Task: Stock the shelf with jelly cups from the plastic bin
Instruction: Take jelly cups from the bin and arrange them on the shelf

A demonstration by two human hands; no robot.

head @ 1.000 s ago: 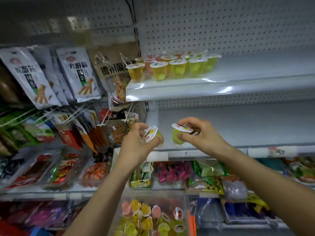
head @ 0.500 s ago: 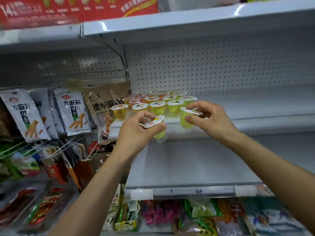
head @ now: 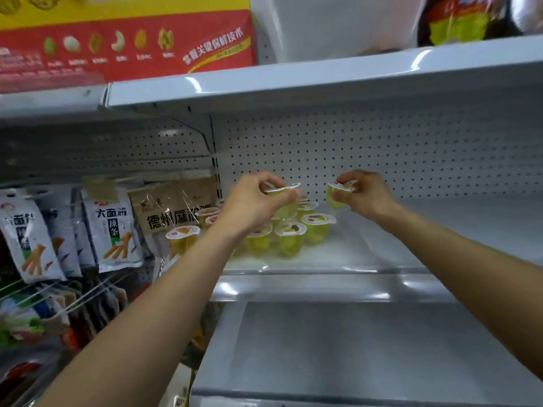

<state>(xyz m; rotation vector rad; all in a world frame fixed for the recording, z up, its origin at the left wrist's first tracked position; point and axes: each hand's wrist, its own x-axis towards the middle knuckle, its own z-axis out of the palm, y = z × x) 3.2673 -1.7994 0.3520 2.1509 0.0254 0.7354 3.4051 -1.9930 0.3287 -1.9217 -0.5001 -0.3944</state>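
My left hand grips a yellow-green jelly cup by its rim, held upright above a cluster of several jelly cups standing on the white shelf. My right hand pinches a second yellow-green jelly cup at its lid, held in the air to the right of the cluster, near the pegboard back wall. Both cups are off the shelf surface. The plastic bin is out of view.
Snack bags hang on pegs to the left of the shelf. A red carton sits on the shelf above. A lower white shelf lies below. The shelf surface right of the cluster is bare.
Both hands have risen and reached forward with their cups, from below the shelf to over the cluster. The view has tilted upward, so the bin has dropped out of sight.
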